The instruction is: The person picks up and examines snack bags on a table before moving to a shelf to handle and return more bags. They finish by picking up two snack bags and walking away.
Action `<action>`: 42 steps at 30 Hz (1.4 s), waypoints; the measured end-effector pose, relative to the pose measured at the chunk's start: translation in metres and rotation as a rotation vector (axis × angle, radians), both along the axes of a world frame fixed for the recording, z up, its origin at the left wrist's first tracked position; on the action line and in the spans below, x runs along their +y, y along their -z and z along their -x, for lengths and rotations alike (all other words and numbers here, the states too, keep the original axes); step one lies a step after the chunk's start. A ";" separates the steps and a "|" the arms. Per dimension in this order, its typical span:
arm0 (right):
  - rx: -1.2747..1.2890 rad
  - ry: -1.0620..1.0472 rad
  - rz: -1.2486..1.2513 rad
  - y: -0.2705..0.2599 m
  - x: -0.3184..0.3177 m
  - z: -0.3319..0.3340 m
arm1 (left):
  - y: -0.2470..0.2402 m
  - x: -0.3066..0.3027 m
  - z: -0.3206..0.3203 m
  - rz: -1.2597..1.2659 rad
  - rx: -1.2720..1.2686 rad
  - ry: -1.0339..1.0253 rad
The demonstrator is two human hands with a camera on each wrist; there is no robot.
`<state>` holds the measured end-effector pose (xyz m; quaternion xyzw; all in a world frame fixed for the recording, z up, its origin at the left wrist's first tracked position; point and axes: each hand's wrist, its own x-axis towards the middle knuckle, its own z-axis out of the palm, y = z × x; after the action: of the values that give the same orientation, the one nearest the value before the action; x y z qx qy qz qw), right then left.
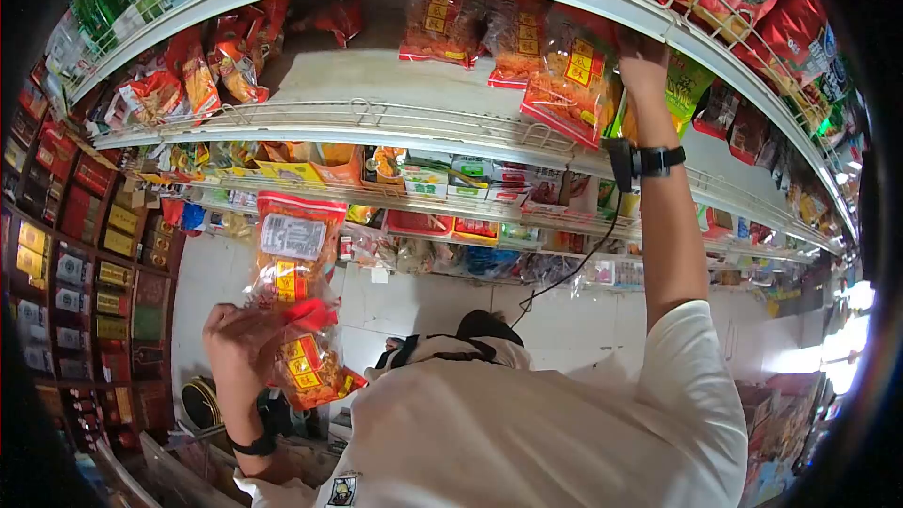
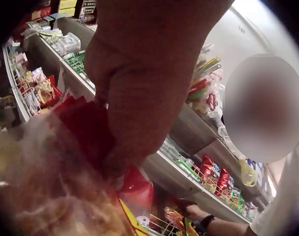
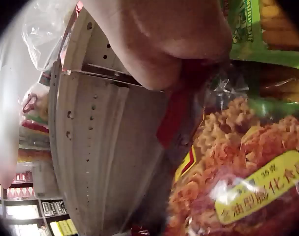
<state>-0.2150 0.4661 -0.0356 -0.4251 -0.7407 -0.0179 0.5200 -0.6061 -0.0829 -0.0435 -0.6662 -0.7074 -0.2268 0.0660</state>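
Observation:
My left hand [image 1: 240, 343] pinches the red top edges of clear snack bags, low on the left in the head view. One bag [image 1: 293, 249] shows a white label and points up; another bag [image 1: 310, 367] with a yellow-and-red label hangs below the fingers. In the left wrist view, the gathered red edges [image 2: 88, 130] pass under the fingers. Up on the shelf, my right hand [image 1: 643, 71] grips the red top edge of a snack bag [image 3: 233, 167] filled with orange, crinkled puffs. A green snack bag [image 3: 282, 54] lies right beside that hand.
More red snack bags [image 1: 437, 28] stand on the upper shelf [image 1: 348, 75], with others [image 1: 240, 56] at its left end. A wire rail [image 1: 376, 118] runs along the shelf's front edge. Lower shelves hold boxes and packets. A dark rack [image 1: 85, 273] with boxes stands at left.

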 end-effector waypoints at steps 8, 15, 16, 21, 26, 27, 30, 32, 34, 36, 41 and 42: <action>-0.675 0.388 -0.086 -0.013 0.023 0.021 | -0.031 0.058 0.035 -0.030 -0.078 0.268; -0.319 0.203 -0.124 -0.017 -0.068 0.045 | -0.098 0.114 0.047 -0.057 -0.327 0.373; -0.290 0.124 -0.025 -0.030 -0.103 0.058 | -0.103 0.123 0.045 -0.089 -0.362 0.359; -0.178 -0.612 -0.027 -0.074 -0.196 0.101 | -0.119 0.176 0.036 -0.071 -0.433 0.376; -0.153 -0.812 -0.001 -0.067 -0.193 0.117 | -0.108 0.216 0.028 -0.274 -0.385 0.376; -0.166 -0.741 -0.029 -0.059 -0.187 0.120 | -0.104 0.222 0.025 -0.315 -0.359 0.350; -0.132 -0.624 -0.028 -0.035 -0.179 0.126 | -0.091 0.240 0.021 -0.362 -0.250 0.360; -0.085 -0.579 0.000 -0.021 -0.178 0.130 | -0.077 0.254 0.025 -0.423 -0.285 0.363; -0.008 -0.628 0.110 -0.010 -0.183 0.134 | -0.073 0.267 0.027 -0.421 -0.340 0.395; 0.011 -0.604 0.104 -0.001 -0.182 0.138 | -0.075 0.276 0.026 -0.416 -0.392 0.404; 0.021 -0.649 0.020 -0.004 -0.179 0.152 | -0.076 0.288 0.027 -0.432 -0.383 0.420; 0.017 -0.635 0.018 -0.006 -0.179 0.154 | -0.075 0.290 0.028 -0.441 -0.377 0.415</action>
<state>-0.3694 0.2872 -0.0300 -0.1774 -0.8320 0.1553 0.5022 -0.6337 0.2072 0.0319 -0.7117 -0.4910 -0.5016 0.0288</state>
